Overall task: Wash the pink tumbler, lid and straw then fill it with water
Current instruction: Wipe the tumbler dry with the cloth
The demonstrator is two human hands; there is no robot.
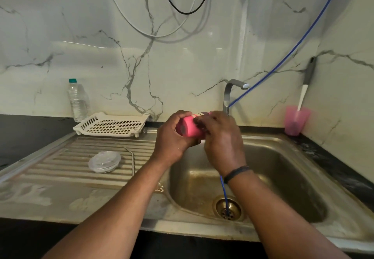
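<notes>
Tumbler (189,128) is lying sideways between my hands over the sink (283,143), long axis running 9 to 3, base towards me at 9. Going from the left: lid (104,161) and straw (132,158) sit on the drainboard around 8 o'clock. Left hand (172,139) grips the base end, right hand (220,135) curls over the body near the mouth, so scrubbing probably comes from that side.

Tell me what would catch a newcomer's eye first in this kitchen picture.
The pink tumbler stands out, held on its side over the steel sink in the grip of the left hand and the right hand. Next, the clear lid and metal straw lie on the ribbed drainboard, left of the basin.
</notes>
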